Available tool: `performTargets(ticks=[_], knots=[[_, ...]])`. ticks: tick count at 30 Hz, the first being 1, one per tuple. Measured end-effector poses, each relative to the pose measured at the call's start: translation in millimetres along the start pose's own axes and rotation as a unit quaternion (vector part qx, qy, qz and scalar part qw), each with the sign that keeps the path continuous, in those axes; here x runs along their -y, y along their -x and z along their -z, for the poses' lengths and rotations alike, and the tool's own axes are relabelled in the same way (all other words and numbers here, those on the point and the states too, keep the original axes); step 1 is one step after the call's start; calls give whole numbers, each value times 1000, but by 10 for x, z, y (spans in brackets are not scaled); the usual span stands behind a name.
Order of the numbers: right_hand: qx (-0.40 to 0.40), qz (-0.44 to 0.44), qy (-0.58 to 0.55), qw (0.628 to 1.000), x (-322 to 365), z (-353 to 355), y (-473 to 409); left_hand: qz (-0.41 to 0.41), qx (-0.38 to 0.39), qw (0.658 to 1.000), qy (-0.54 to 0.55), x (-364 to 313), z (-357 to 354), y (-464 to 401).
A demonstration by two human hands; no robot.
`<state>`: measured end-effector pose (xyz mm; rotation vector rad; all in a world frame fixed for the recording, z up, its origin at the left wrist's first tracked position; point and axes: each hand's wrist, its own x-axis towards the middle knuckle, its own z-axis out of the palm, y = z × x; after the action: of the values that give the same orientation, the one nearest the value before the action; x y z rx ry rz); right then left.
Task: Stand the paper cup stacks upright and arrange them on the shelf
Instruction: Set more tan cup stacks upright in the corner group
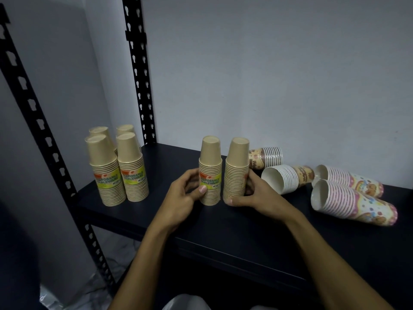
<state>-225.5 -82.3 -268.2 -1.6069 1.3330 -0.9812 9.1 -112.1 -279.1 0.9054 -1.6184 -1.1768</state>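
Observation:
Two tan paper cup stacks stand upright side by side at the middle of the black shelf [245,238]. My left hand [185,193] grips the left stack [210,168], which has a yellow-green label. My right hand [252,193] grips the right stack [237,168] low down. Several more tan stacks [116,166] stand upright in a tight group at the shelf's left end. To the right, several printed pink-and-white cup stacks [348,198] lie on their sides, and another [268,157] lies behind near the wall.
Black slotted uprights [138,70] rise at the shelf's back left and another [38,121] at the front left. A plain grey wall [268,74] closes the back. Bare shelf surface lies between the left group and the held stacks.

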Motion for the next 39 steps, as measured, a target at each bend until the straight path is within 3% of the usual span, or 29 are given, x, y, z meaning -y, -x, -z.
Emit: performTargets(ticks=[8,13,19,27,39], knots=[[-38,22,9,999,-29,-55,13,-2,29,1000,4,-35,-14,13],[11,2,-10,1000,-28,45,-15,-1,36,999,9,-24,-7,9],[-31,25,9,999,-14,-41,31,-6,49,999,11,-29,-9,13],[7,4,-26,1000,-5,53,31,9,65,998,16,-64,1,26],[-33,19,-28,999,-21,22,55,-21,57,997,-47,-52,-30,34]])
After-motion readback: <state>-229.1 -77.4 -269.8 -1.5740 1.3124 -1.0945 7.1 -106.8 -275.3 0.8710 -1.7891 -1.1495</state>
